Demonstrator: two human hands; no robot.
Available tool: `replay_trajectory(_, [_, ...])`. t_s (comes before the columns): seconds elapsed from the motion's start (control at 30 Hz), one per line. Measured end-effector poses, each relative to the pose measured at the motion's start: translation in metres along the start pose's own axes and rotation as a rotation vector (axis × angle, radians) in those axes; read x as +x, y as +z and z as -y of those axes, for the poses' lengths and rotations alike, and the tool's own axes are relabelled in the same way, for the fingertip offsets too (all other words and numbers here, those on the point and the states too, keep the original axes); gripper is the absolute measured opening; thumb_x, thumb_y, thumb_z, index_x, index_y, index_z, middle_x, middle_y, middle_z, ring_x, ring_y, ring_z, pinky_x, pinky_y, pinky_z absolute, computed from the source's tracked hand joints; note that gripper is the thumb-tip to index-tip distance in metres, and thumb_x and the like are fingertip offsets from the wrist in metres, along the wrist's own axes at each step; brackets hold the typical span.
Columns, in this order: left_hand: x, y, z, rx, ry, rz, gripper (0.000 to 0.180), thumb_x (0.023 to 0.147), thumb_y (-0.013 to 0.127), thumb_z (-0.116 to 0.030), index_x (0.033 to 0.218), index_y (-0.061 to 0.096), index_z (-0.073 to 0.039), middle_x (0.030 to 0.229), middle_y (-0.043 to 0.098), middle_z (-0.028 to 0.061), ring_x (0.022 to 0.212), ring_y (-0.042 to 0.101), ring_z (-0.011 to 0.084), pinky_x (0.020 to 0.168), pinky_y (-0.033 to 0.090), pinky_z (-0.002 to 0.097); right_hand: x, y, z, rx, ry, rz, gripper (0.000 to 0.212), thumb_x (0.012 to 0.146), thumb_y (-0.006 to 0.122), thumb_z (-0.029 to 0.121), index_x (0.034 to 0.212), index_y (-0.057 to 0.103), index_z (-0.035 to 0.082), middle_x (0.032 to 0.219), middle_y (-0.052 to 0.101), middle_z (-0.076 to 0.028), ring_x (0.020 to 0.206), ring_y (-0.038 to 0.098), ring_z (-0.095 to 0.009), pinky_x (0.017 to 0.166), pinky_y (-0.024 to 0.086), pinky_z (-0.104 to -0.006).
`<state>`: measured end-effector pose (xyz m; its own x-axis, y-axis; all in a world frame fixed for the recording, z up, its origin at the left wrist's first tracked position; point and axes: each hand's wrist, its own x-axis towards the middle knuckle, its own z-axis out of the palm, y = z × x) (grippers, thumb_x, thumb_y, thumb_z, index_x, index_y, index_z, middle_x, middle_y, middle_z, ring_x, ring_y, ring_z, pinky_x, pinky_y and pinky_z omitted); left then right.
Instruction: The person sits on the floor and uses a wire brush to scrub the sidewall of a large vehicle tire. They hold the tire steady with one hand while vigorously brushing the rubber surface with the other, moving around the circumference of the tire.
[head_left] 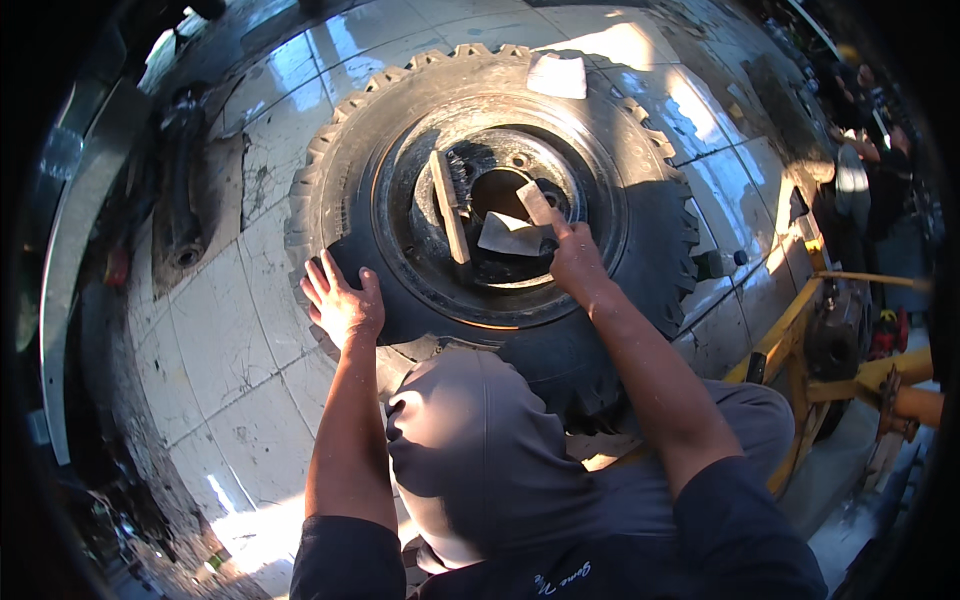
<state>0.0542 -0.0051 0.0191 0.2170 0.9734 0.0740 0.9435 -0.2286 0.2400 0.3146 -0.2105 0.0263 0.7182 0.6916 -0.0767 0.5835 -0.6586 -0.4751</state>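
Observation:
A large black tyre (350, 190) lies flat on its side, fitted on a scuffed metal wheel rim (400, 250). On the tyre's near left sidewall rests my left hand (347, 305), open, fingers spread. My right hand (578, 258) reaches over the rim and grips a tan rectangular piece (535, 203) like folded sandpaper; its exact kind is unclear. Just below that piece a loose greyish sheet (510, 236) lies in the wheel's centre. A wooden-handled brush (449, 208) with dark bristles leans across the left part of the rim.
A folded white cloth or paper (557, 76) sits on the tyre's far sidewall. Yellow metal framework (800, 350) stands at the right, near a dark bottle (722, 263). A long metal part (183, 180) lies on cardboard at the left. White tiles (230, 320) cover the floor.

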Motion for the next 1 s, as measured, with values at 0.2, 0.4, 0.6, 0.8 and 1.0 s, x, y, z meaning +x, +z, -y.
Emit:
replay_trajectory(0.2, [0.001, 0.000, -0.005, 0.000, -0.002, 0.016, 0.077, 0.088, 0.055, -0.045, 0.154, 0.028, -0.015, 0.161, 0.023, 0.0135, 0.147, 0.021, 0.0354, 0.114, 0.026, 0.0548, -0.021, 0.005, 0.023, -0.138, -0.319, -0.045, 0.047, 0.087, 0.061, 0.017, 0.134, 0.056, 0.011, 0.124, 0.058, -0.015, 0.123, 0.051, -0.033, 0.095, 0.046, -0.0484])
replay_trajectory(0.4, [0.001, 0.001, 0.002, 0.015, -0.006, 0.009, 0.077, 0.088, 0.055, -0.045, 0.154, 0.028, -0.015, 0.161, 0.024, 0.0138, 0.146, 0.022, 0.0356, 0.113, 0.026, 0.0542, -0.024, 0.030, 0.051, -0.387, -0.338, 0.087, 0.047, 0.090, 0.060, 0.025, 0.135, 0.057, 0.014, 0.119, 0.061, -0.008, 0.118, 0.052, -0.026, 0.094, 0.043, -0.0476])
replay_trajectory(0.6, [-0.001, 0.000, -0.002, -0.001, 0.004, 0.009, 0.078, 0.087, 0.055, -0.045, 0.154, 0.029, -0.014, 0.161, 0.024, 0.0140, 0.146, 0.022, 0.0351, 0.113, 0.026, 0.0539, -0.007, 0.032, 0.041, -0.471, -0.256, 0.008, 0.025, 0.087, 0.057, 0.015, 0.110, 0.066, 0.013, 0.099, 0.065, -0.004, 0.097, 0.062, -0.024, 0.086, 0.045, -0.0455])
replay_trajectory(0.8, [-0.001, 0.004, 0.000, -0.006, -0.006, -0.001, 0.077, 0.087, 0.056, -0.045, 0.153, 0.030, -0.015, 0.161, 0.024, 0.0137, 0.146, 0.022, 0.0349, 0.113, 0.026, 0.0541, -0.021, 0.008, 0.056, 0.079, -0.251, -0.195, 0.014, 0.087, 0.058, 0.014, 0.098, 0.066, 0.010, 0.091, 0.065, -0.012, 0.088, 0.065, -0.033, 0.078, 0.050, -0.0451])
replay_trajectory(1.0, [0.002, 0.002, 0.001, 0.007, -0.003, -0.009, 0.079, 0.087, 0.054, -0.048, 0.154, 0.028, -0.016, 0.161, 0.024, 0.0130, 0.147, 0.021, 0.0351, 0.114, 0.025, 0.0542, -0.020, -0.080, 0.000, -0.004, -0.305, -0.267, 0.020, 0.087, 0.061, 0.014, 0.105, 0.065, 0.008, 0.093, 0.065, -0.019, 0.089, 0.064, -0.040, 0.077, 0.053, -0.0455])
